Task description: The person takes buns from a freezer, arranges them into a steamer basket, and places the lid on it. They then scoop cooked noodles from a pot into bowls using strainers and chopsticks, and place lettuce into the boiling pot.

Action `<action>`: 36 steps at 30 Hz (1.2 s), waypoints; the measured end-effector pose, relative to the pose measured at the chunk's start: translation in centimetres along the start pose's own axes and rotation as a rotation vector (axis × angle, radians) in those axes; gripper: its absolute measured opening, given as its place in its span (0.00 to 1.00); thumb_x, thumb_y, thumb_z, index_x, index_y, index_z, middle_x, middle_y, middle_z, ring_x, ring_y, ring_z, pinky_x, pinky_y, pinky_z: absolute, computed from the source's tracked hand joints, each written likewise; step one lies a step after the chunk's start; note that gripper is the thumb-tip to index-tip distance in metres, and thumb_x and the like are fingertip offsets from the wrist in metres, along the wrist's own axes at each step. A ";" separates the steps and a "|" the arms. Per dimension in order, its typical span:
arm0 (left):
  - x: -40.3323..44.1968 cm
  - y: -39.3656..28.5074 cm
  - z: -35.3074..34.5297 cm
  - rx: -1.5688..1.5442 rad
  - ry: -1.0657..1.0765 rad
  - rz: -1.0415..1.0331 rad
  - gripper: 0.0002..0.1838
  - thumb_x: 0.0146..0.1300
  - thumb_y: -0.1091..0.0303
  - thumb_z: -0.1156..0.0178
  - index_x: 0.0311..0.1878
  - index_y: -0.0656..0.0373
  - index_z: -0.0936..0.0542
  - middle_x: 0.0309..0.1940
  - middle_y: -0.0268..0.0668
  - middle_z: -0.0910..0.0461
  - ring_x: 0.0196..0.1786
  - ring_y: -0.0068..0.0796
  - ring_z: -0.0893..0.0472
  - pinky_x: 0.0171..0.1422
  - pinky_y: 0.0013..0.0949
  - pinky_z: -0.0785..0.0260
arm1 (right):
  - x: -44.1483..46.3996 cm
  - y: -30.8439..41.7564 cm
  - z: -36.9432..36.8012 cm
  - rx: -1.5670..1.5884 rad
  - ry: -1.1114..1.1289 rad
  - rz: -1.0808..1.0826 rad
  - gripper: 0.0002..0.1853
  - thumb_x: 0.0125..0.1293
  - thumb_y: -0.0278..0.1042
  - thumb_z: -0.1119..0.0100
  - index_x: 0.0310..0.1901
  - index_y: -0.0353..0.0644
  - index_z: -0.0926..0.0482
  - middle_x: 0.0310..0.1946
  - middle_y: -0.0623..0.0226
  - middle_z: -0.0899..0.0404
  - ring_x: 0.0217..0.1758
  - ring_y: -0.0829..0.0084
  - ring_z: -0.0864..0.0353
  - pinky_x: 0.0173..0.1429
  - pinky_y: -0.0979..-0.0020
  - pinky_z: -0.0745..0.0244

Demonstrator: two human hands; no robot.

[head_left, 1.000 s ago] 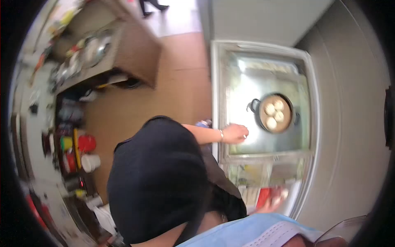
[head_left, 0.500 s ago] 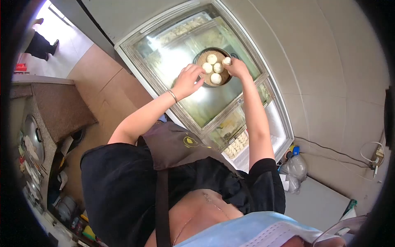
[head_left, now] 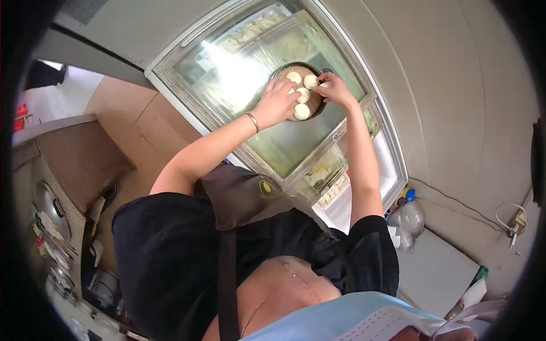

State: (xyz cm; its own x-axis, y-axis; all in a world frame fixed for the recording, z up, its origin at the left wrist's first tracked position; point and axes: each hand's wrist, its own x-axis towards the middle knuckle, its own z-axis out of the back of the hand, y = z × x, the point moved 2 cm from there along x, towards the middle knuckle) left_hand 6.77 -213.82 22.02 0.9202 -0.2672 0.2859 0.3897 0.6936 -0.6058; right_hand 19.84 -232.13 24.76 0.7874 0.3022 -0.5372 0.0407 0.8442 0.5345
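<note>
“Right grip (head_left: 339, 92): how is it set?”

“Thumb and fingers are bent in close together on a white bun (head_left: 325, 86), at the right edge of a round black pan (head_left: 319, 108). How firmly, I cannot tell, since the hand hides part of it. Left grip (head_left: 277, 104) is loosely spread, fingers reaching over the pan's left side; whether they touch anything beneath, I cannot tell.”

“And the room?”

“Largest is a grey-beige wall (head_left: 460, 113) down the right side, marked by thin seams. Alongside it stands a chest freezer (head_left: 396, 149) with a pale rim. Tan floor tiles (head_left: 149, 122) lie to the left, and past them is a speckled brown bench (head_left: 85, 153) bearing a metal lid (head_left: 50, 204) and smaller things too blurred to name.”

“What carries the pan?”

“Freezer glass (head_left: 273, 150), in a metal frame. White glare spreads over its upper left; greenish patches show toward the near end. Nearer the person's brown apron (head_left: 233, 190), pale pieces (head_left: 334, 191) lie inside the freezer.”

“Smaller than that?”

“The pan, resting on the glass and lined with a woven brown mat (head_left: 314, 100). Then a greyish plastic bag (head_left: 408, 220) just beside the freezer, and other white buns (head_left: 302, 112) close together on the mat. Last, a thin bracelet (head_left: 252, 121) on the left wrist.”
</note>
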 end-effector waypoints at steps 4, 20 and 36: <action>2.2 -0.5 -2.7 0.078 0.170 -0.124 0.25 0.46 0.59 0.33 0.51 0.45 0.23 0.61 0.35 0.34 0.69 0.40 0.41 0.71 0.58 0.55 | -0.2 -3.0 0.0 -0.132 -0.066 0.145 0.22 0.47 0.42 0.32 0.43 0.43 0.24 0.41 0.55 0.22 0.42 0.61 0.20 0.41 0.65 0.22; 1.3 0.2 -3.0 0.031 0.141 -0.083 0.21 0.52 0.60 0.38 0.50 0.52 0.23 0.60 0.42 0.34 0.68 0.43 0.42 0.73 0.54 0.57 | -5.1 -3.2 -5.7 -0.473 -0.549 0.294 0.13 0.51 0.32 0.39 0.37 0.42 0.28 0.34 0.57 0.26 0.32 0.54 0.22 0.36 0.57 0.26; 1.7 -1.2 -2.6 0.054 0.027 -0.115 0.17 0.46 0.65 0.33 0.41 0.55 0.22 0.49 0.39 0.29 0.59 0.42 0.33 0.65 0.47 0.46 | -5.9 -5.4 -6.5 -0.269 -0.837 0.426 0.07 0.56 0.32 0.41 0.35 0.42 0.26 0.33 0.62 0.24 0.40 0.60 0.24 0.45 0.61 0.33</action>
State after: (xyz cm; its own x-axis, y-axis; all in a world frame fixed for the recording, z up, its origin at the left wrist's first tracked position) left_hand 7.90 -216.88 21.31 0.8706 -0.3643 0.3307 0.4907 0.6924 -0.5290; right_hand 10.96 -235.60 20.85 0.8902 0.2812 0.3586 -0.4084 0.8414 0.3540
